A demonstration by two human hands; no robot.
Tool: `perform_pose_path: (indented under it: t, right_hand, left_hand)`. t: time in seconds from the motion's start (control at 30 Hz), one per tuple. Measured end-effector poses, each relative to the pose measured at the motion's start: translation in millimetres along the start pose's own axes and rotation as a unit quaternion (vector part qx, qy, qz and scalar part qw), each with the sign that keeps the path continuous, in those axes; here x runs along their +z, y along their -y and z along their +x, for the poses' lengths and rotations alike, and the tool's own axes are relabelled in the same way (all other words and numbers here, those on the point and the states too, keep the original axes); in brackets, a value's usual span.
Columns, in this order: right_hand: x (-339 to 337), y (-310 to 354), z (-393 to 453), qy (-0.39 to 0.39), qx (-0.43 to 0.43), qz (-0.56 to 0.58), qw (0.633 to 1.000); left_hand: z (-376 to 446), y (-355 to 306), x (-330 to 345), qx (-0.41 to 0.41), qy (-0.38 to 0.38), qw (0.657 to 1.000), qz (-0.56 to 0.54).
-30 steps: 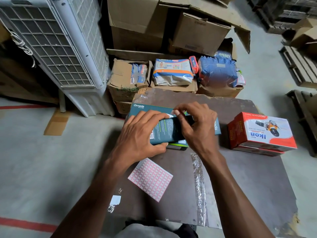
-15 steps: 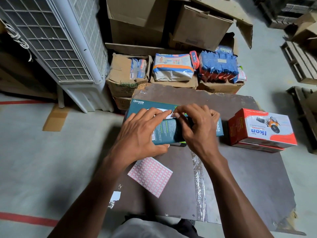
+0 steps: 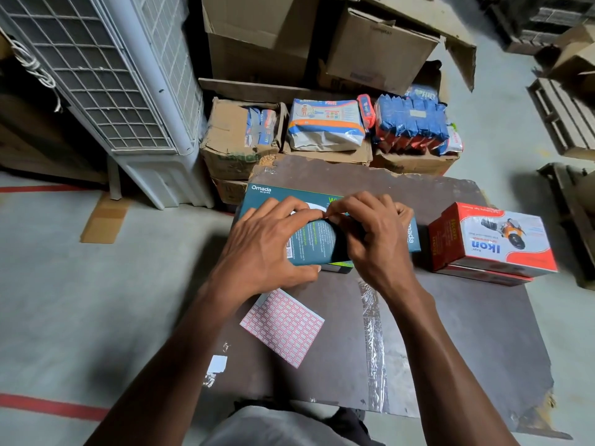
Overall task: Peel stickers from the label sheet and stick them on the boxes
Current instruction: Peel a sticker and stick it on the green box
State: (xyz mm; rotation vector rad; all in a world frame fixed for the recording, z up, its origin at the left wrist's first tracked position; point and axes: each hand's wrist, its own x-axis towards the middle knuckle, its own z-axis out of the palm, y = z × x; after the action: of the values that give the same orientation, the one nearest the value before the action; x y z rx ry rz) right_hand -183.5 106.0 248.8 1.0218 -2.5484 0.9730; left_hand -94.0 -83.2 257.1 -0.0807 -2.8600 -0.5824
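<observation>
Air cooler (image 3: 106, 85), perhaps; wooden pallets (image 3: 561, 119).

Under our left hand (image 3: 260, 249) and right hand (image 3: 375, 239) we see a flat teal cardboard box (image 3: 309, 243) with white and lime-green lettering. Just below our grip lies a white paper label sheet (image 3: 283, 326) gridded in red-bordered rectangles. Right of the grip stands a red and white carton (image 3: 492, 243) with blue lettering and an orange machine pictured. All rest on a dark brown board tabletop (image 3: 450, 333).
</observation>
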Motion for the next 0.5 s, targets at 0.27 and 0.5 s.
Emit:
perform_pose_path:
  t: [0.27,0.5]
  right_hand:
    - [-6.8,-8.7,-2.4,0.001,-0.049,-0.007,0.999]
    - [-15.0,5.3,4.1,-0.053,0.053,0.127,0.989]
  left_hand:
    - [4.1,4.3,-3.1,-0.006,-0.001,1.0,-0.02]
    - [5.1,5.2,-2.2,-0.001,0.0,1.0,-0.024]
